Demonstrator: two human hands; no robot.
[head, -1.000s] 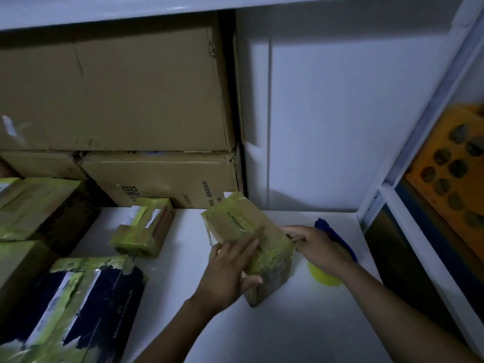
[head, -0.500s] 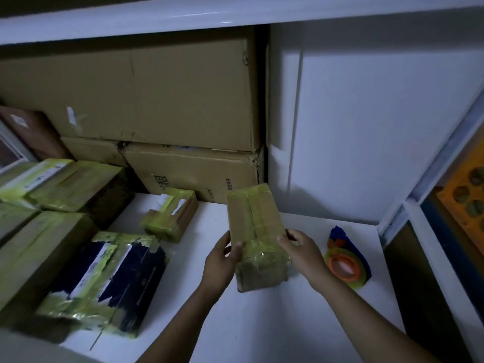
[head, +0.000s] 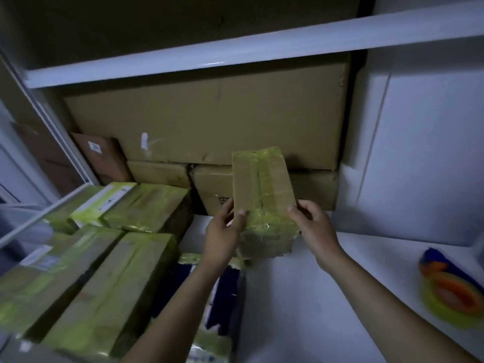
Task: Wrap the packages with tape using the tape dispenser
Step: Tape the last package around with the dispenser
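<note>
The left hand (head: 222, 231) and right hand (head: 314, 229) each grip the near end of the taped package (head: 262, 189), held up well left of the dispenser (head: 450, 292). Wrapping looks finished; the next move likely calls for setting it among the boxes (head: 112, 284) farther left of the dispenser

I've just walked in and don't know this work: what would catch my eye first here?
First, the package, wrapped in yellowish tape, held upright in the middle between the left hand and the right hand. Next, the tape dispenser, orange, blue and yellow, lying on the white shelf at far right. On the left, taped boxes pile up, with big plain cartons at the back.
</note>
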